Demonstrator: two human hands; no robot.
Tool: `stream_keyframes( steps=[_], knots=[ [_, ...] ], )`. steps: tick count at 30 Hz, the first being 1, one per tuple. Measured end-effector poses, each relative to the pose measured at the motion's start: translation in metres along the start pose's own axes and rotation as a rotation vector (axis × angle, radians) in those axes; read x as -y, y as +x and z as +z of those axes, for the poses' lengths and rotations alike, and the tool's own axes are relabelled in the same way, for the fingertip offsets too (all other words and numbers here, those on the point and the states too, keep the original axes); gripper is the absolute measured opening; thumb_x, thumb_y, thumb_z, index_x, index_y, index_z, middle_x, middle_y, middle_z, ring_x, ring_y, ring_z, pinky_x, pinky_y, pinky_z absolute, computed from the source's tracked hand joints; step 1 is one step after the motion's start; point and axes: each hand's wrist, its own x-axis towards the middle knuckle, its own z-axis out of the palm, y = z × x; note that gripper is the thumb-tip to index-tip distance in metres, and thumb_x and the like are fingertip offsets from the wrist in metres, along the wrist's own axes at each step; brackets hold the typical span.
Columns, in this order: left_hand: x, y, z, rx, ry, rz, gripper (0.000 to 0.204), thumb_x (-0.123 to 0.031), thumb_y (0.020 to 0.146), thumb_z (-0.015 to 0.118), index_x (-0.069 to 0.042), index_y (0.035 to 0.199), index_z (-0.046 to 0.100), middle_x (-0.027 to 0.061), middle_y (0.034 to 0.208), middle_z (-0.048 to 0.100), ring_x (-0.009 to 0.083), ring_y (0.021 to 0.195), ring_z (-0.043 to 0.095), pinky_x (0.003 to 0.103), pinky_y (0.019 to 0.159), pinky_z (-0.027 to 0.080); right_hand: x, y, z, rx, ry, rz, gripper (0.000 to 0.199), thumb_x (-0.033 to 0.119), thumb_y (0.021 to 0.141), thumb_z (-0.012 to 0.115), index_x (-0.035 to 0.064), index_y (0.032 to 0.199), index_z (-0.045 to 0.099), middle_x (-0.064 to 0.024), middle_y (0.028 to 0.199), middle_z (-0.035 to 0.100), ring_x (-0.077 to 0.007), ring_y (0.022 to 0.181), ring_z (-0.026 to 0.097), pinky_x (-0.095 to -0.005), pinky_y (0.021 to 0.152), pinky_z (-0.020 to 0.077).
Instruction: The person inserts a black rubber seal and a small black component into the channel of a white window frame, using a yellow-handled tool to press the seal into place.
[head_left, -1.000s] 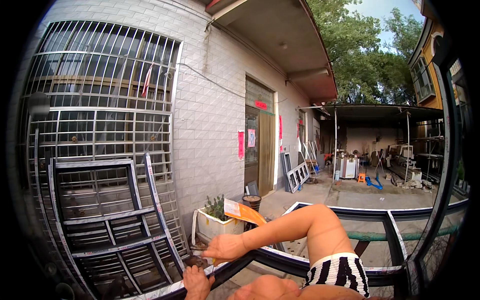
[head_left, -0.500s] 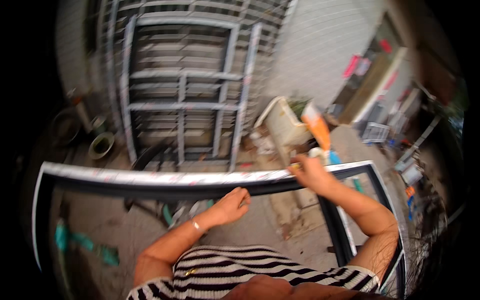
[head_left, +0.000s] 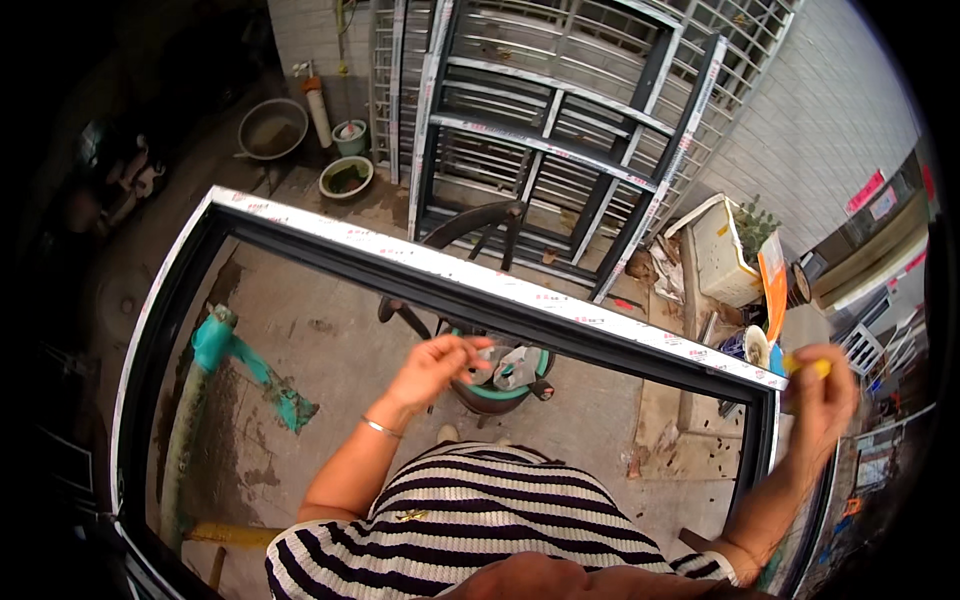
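A rectangular black window frame (head_left: 470, 317), with white printed protective film along its top face, lies slanting across in front of me. My right hand (head_left: 822, 405) is at the right end of the visible filmed bar, fingers closed on a small yellow object (head_left: 808, 366) whose kind I cannot make out. Inside the frame's opening, below the long bar, my left hand (head_left: 432, 372) is held up with thumb and fingers pinched together. Whether anything small is between them does not show. A band circles the left wrist.
Under the frame stands a round green-rimmed bucket (head_left: 497, 385) with grey pieces in it. Green-wrapped pipework (head_left: 212, 340) is at left. More framing (head_left: 545, 140) leans on a wall grille. A pale planter box (head_left: 722, 262), basins (head_left: 347, 178) and an orange sheet (head_left: 772, 285) stand around.
My view has turned left, so the frame now slants down to the right. The right hand with the yellow object has moved right along the bar; the left hand has drifted slightly left.
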Motion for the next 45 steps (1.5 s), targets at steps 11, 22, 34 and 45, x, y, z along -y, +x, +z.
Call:
stream_keyframes(
  steps=[11, 22, 34, 45],
  knots=[
    [-0.013, -0.063, -0.032, -0.165, -0.802, 0.205, 0.02, -0.017, 0.097, 0.058, -0.003, 0.112, 0.058, 0.0069, 0.097, 0.055, 0.0132, 0.079, 0.051, 0.024, 0.07, 0.047, 0.0, -0.052, 0.223, 0.69, 0.663, 0.076, 0.023, 0.007, 0.083, 0.074, -0.0012, 0.104, 0.069, -0.0054, 0.085, 0.064, -0.009, 0.071, 0.055, -0.0217, 0.061, 0.0426],
    [-0.013, -0.066, -0.006, -0.208, -0.547, 0.335, 0.02, -0.016, 0.097, 0.058, -0.003, 0.113, 0.06, 0.0078, 0.101, 0.059, 0.0146, 0.081, 0.055, 0.027, 0.074, 0.049, 0.0, -0.055, 0.232, 0.654, 0.496, -0.14, 0.019, 0.005, 0.081, 0.076, 0.0004, 0.098, 0.071, -0.0058, 0.079, 0.065, -0.0111, 0.064, 0.053, -0.0237, 0.055, 0.0401],
    [-0.066, -0.071, 0.026, -0.373, 1.01, 0.647, 0.013, -0.007, 0.092, 0.064, 0.002, 0.102, 0.066, 0.0092, 0.093, 0.063, 0.016, 0.079, 0.063, 0.029, 0.069, 0.054, -0.073, -0.082, 0.273, 1.135, 1.326, 1.234, 0.02, 0.023, 0.098, 0.058, 0.004, 0.095, 0.061, -0.0099, 0.072, 0.064, -0.0031, 0.042, 0.037, -0.0194, 0.039, 0.0316],
    [-0.091, -0.069, 0.005, -0.311, 1.01, 0.574, 0.01, -0.005, 0.083, 0.073, 0.0, 0.089, 0.067, 0.011, 0.091, 0.068, 0.0175, 0.079, 0.065, 0.028, 0.066, 0.053, -0.03, -0.078, 0.285, 1.031, 0.666, 0.01, 0.024, 0.011, 0.097, 0.057, 0.0001, 0.116, 0.067, -0.0097, 0.093, 0.069, -0.0132, 0.082, 0.067, -0.0254, 0.07, 0.0513]
  ],
)
